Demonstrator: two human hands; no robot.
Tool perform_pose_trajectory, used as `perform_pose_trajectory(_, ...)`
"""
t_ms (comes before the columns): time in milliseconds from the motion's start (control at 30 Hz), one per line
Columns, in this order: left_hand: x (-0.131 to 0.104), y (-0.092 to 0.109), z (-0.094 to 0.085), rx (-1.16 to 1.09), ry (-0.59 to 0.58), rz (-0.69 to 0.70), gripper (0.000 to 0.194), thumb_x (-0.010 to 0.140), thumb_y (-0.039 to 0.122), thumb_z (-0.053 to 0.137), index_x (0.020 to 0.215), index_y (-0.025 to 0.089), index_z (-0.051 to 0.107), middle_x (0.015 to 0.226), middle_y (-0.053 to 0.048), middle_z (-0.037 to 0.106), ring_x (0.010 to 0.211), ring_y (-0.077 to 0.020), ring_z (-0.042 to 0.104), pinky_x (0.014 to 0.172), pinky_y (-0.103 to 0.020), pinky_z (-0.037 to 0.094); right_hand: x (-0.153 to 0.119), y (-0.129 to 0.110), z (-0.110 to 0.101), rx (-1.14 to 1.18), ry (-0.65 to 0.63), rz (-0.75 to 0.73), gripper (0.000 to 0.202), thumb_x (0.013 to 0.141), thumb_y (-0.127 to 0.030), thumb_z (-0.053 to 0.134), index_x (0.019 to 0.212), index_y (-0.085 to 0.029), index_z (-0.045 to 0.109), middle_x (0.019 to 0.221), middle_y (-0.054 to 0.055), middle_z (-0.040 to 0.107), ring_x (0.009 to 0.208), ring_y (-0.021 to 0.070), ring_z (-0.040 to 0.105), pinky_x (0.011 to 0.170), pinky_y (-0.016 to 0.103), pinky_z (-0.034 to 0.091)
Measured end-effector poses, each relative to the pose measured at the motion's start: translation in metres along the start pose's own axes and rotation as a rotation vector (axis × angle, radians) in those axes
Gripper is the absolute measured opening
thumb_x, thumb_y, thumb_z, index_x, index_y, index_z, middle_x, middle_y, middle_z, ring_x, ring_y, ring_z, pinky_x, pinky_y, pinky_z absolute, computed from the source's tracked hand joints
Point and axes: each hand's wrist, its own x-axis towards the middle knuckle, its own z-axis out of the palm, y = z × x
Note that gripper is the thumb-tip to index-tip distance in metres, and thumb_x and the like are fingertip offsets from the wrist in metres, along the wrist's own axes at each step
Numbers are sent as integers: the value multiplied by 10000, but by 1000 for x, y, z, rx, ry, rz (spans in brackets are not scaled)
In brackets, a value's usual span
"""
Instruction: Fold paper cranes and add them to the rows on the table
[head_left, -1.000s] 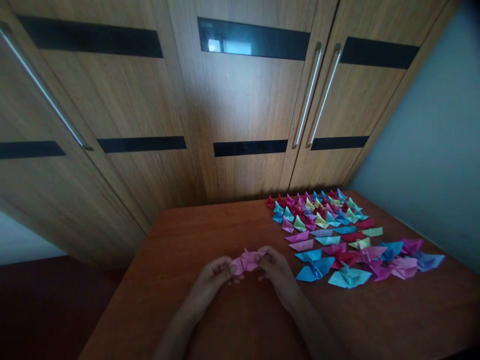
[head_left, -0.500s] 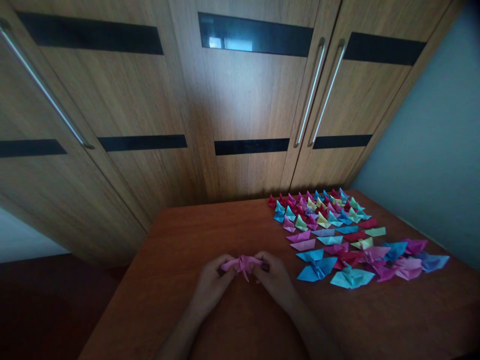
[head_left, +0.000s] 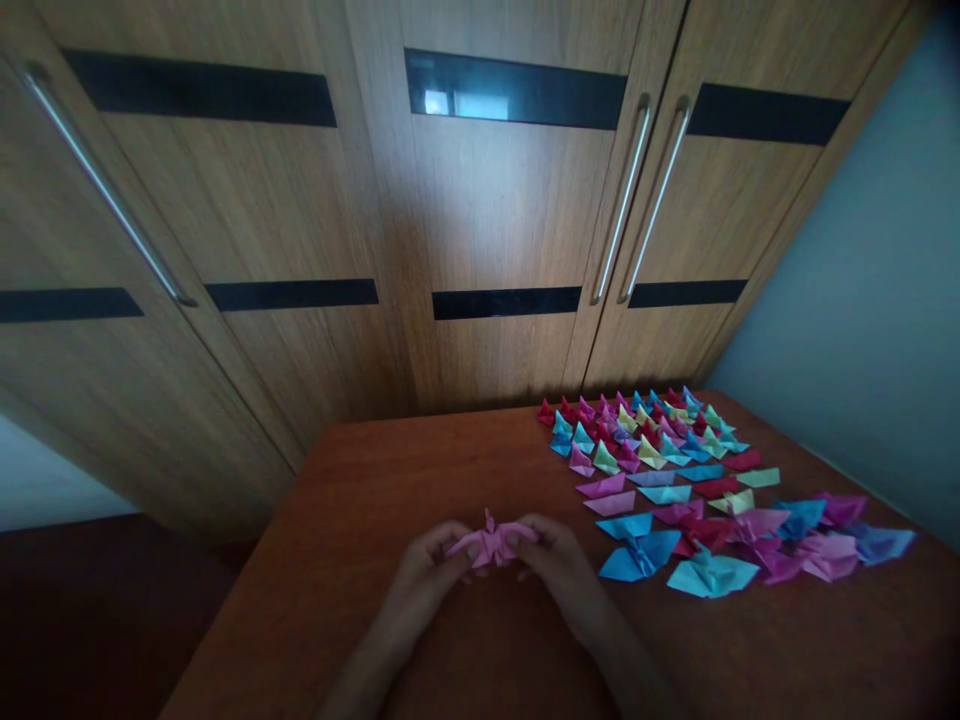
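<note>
A pink origami crane [head_left: 493,543] is held over the front half of the table, its wings spread to both sides and a thin point sticking up in the middle. My left hand [head_left: 433,565] pinches its left wing, thumb on the near face and fingers behind. On the other side my right hand [head_left: 553,558] pinches the right wing in the same way. To the right of my right hand lies a blue folded crane [head_left: 639,552], and beside that a light teal one [head_left: 712,573].
More cranes, pink [head_left: 827,553] and in other colours, lie at the right. Flat folded strips [head_left: 664,494] and rows of small paper boats [head_left: 604,457] stand behind them on the brown table [head_left: 405,465]. A wooden wardrobe [head_left: 495,215] and a pale wall [head_left: 840,330] border the table.
The pink crane has turned in my hands: its thin point hung down toward me before and now points up, with the wings opened wider. The camera view has tilted slightly upward.
</note>
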Motion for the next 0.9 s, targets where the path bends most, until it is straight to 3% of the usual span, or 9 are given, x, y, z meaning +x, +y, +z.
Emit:
perform_pose_trajectory(267,-2,-2,6,-133,9,13,302,798,449,620,750,152,652,719,-42,662,680,-153,561,621,-229,400,-1,1,-1,215,28,89,257,718,-402,719,726,-160,633,727,4,609,650,103,518,562,193,376)
perform_pose_trajectory(467,-3,-2,6,-169,38,28,239,804,395,635,750,162,640,693,-6,615,645,-125,512,606,-209,383,-2,0,-1,415,-35,138,246,687,-338,764,679,-167,588,738,-8,593,698,109,531,619,209,399)
perform_pose_trajectory(733,0,-11,2,-258,43,-8,214,806,352,647,748,147,626,722,-22,635,663,-117,521,623,-210,392,0,3,-4,513,-11,127,168,769,-310,709,779,-165,624,782,7,613,697,99,548,584,193,405)
perform_pose_trajectory(900,-2,-8,4,-413,-28,-6,180,816,314,643,768,141,633,751,-52,666,692,-123,558,618,-207,408,-2,1,-2,601,-39,126,186,804,-328,675,754,-161,611,738,12,622,669,104,571,566,194,406)
